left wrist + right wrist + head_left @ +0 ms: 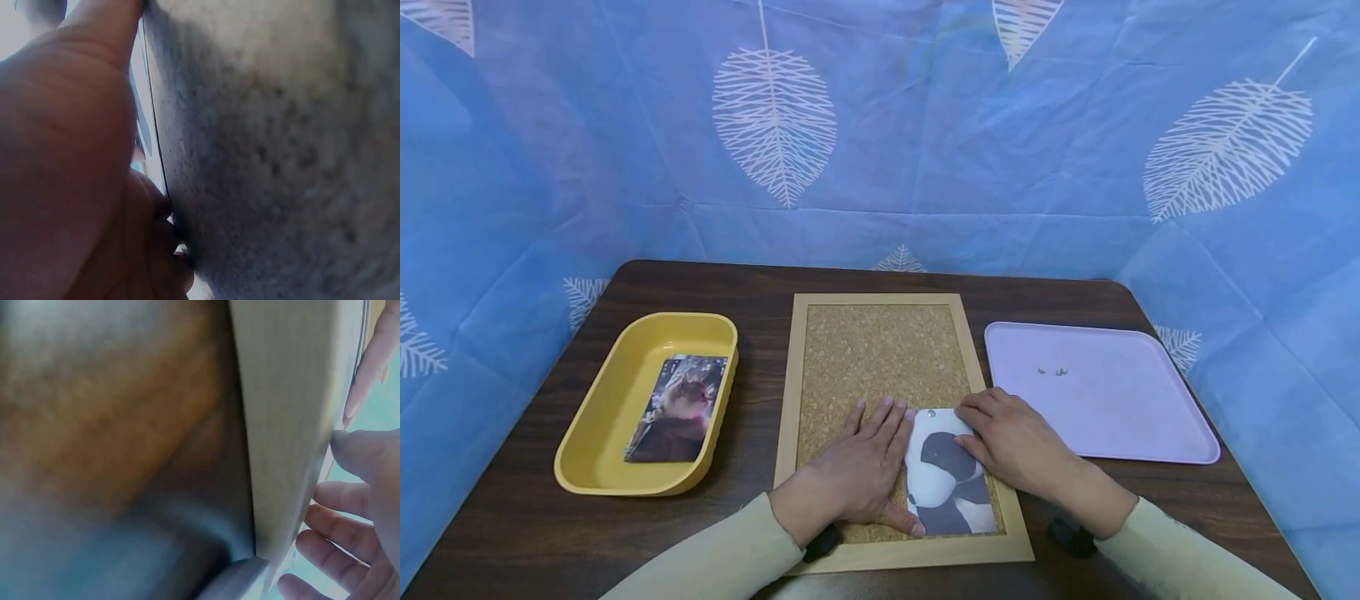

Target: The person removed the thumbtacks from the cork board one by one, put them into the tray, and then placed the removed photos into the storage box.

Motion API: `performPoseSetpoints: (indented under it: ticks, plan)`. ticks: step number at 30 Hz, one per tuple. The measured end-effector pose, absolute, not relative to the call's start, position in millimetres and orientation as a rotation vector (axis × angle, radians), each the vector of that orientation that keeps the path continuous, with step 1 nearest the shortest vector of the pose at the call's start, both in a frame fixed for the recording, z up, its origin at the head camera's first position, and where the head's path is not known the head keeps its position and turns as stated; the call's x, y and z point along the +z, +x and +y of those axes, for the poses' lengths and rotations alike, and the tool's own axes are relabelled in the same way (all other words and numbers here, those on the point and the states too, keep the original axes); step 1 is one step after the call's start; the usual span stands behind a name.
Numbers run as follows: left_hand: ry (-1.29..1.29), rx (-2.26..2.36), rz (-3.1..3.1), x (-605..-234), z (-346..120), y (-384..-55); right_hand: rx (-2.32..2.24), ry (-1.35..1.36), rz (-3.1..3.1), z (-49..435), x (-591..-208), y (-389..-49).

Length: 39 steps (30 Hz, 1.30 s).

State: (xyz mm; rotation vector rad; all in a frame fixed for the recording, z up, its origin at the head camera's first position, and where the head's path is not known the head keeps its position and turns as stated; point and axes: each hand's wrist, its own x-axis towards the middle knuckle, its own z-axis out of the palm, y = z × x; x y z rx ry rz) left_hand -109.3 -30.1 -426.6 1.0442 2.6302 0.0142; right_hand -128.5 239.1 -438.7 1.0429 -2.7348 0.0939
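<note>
A photo print (938,475) of grey and white shapes lies on the lower right of a wood-framed corkboard (880,350). A small silver pin (931,413) sits at the photo's top left corner. Spread flat, my left hand (861,467) rests on the cork, its thumb across the photo's lower left corner. My right hand (1018,442) reaches over the board's right frame, fingertips at the photo's upper right corner and thumb on its right side. In the right wrist view, the thumb and fingers (340,550) meet the board's face beside the frame edge (287,425).
At left, a yellow basin (576,442) contains another photo print (681,408). A lilac tray (1120,400) at right bears several small silver pins (1060,372). Everything stands on a dark wooden table (752,400), with a blue leaf-patterned cloth (910,150) hanging behind.
</note>
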Motion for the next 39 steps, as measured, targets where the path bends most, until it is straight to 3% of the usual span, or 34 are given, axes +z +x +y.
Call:
performPoseSetpoints:
  ticks: [11,26,39]
  plan:
    - [1.040,-0.021,2.635,-427,-30,-110,-0.022,1.128,-2.739,235,-425,-148]
    - [1.006,-0.042,2.594,-423,-28,-110,-0.237,1.707,-2.409,214,-403,-195]
    - [0.997,-0.067,2.599,-425,-27,-111,-0.574,1.991,-2.053,203,-404,-216]
